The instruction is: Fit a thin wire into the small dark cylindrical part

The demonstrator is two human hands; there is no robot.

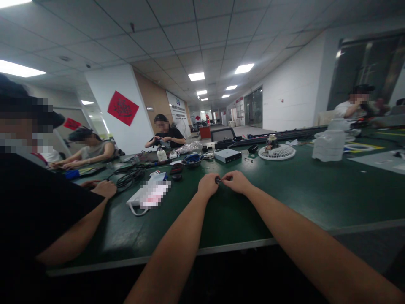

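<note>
Left grip (209, 185) holds a small dark part (217, 180) while the right grip (238, 182) pinches narrow just beside it.

Green table (291, 202) is carrying everything; clock centring on its near-edge middle. Grey box (228, 156) is sitting at 12, white fan grille (278, 153) at 1. Translucent plastic bundle (329, 145) is standing at 2, pale flat sheet (381, 161) lying just past it. White bag (150, 191) with looped strap is lying at 10, black cables (130, 174) near it. Small black oval item (177, 177) is resting between 10 and 11, blue-and-dark item (192, 158) at 11.
</note>
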